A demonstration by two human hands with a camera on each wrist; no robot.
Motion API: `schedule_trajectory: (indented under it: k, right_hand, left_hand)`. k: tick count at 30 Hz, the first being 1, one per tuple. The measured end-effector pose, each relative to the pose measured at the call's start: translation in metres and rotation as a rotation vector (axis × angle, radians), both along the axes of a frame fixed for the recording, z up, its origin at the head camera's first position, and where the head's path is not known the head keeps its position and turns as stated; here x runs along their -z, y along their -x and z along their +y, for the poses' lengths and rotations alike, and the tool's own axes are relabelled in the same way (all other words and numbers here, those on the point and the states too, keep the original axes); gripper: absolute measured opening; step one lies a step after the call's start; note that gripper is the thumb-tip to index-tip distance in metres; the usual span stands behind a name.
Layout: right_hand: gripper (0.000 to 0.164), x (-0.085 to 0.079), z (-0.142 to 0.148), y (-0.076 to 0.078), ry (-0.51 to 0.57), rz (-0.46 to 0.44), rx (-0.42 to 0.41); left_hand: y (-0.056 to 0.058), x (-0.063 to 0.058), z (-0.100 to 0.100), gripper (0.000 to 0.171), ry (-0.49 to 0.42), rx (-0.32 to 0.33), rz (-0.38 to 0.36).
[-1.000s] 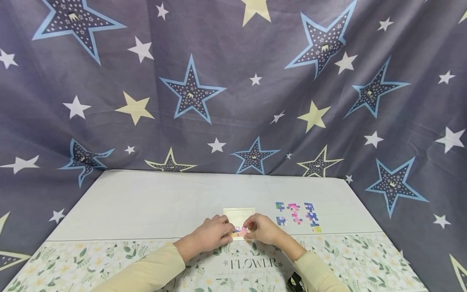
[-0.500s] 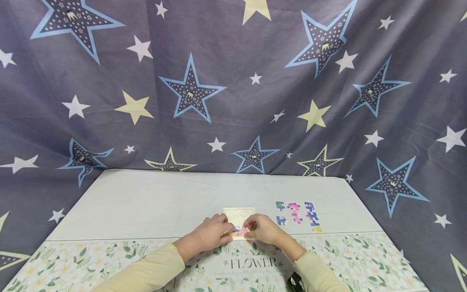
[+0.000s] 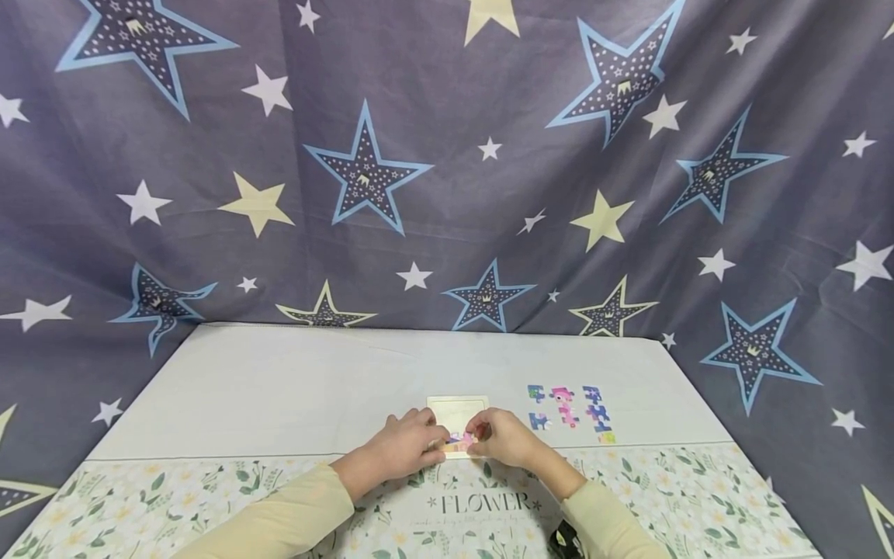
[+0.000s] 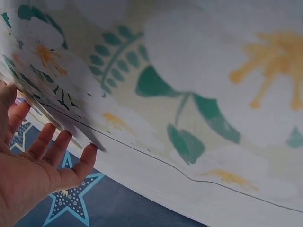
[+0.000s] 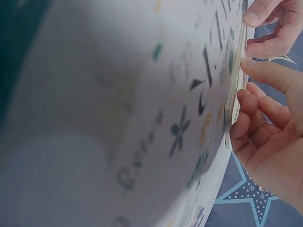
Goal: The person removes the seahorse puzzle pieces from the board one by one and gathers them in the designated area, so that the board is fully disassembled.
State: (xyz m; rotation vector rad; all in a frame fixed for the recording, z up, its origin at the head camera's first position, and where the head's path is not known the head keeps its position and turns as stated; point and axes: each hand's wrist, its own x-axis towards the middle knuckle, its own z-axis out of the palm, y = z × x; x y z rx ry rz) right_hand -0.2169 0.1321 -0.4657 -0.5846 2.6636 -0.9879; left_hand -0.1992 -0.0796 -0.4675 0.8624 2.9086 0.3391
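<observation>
A small pale puzzle tray (image 3: 457, 409) lies on the table, with colourful jigsaw pieces along its near side. My left hand (image 3: 405, 447) holds the tray's left edge; in the left wrist view its fingers (image 4: 57, 150) line up bent along that edge. At the tray's near right corner, my right hand (image 3: 508, 439) has thumb and forefinger around a pink puzzle piece (image 3: 469, 439). The right wrist view shows the thumb at the thin tray edge (image 5: 231, 106) and the other fingers curled. The fingers partly hide the piece there.
Loose puzzle pieces lie in columns to the right of the tray: blue ones (image 3: 536, 394), pink ones (image 3: 563, 398) and another blue group (image 3: 597, 414). A floral cloth (image 3: 209, 497) covers the table's near part. A star-patterned curtain (image 3: 447, 155) stands behind.
Both hands keep their places at the tray, and the pieces stay put. Only the head view shifts very slightly.
</observation>
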Motion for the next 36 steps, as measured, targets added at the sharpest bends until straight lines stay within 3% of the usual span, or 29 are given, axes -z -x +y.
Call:
schedule_trajectory:
  k: [22, 36]
  right_hand:
    - [0.025, -0.0038, 0.0012, -0.0018, 0.026, 0.019, -0.008]
    - [0.023, -0.0047, -0.0001, -0.0021, 0.005, 0.067, -0.019]
  left_hand:
    - [-0.0013, -0.0052, 0.0025, 0.032, -0.003, -0.018, -0.038]
    - [0.0004, -0.0067, 0.0027, 0.032, 0.019, -0.009, -0.022]
